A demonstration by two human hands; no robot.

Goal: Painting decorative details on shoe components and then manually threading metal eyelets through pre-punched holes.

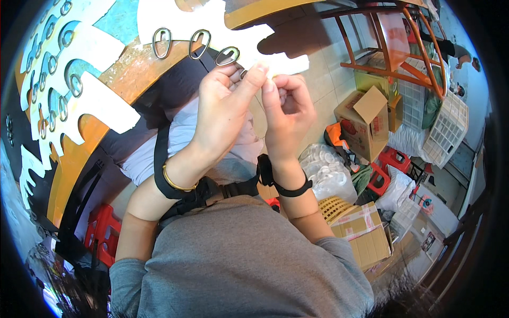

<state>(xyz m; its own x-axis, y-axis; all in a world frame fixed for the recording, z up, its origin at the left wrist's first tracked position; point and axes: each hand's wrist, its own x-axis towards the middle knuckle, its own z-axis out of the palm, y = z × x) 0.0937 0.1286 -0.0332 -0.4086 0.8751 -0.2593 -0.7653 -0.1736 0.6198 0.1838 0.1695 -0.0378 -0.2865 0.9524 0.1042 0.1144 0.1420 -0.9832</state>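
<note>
A white sheet with a cut-out, tabbed edge (207, 18) reaches over the table's edge toward me. Along it sit silver oval metal rings (154, 43), with a further one partly covered by my fingers. My left hand (225, 108) is closed on a tab of this sheet, thumb pointing up beside a ring. Close against it, my right hand (289, 114) pinches the same white piece between thumb and forefinger. What lies right between the fingertips is too small and bright to make out.
More white cut-out sheets (101, 100) bearing oval rings lie on the orange-edged table (135, 79) at left. A red stool (101, 233) stands below it. On the right are an open cardboard box (352, 127), a plastic bag (326, 167), white crates (448, 127) and an upturned chair (392, 42). Another person is far right.
</note>
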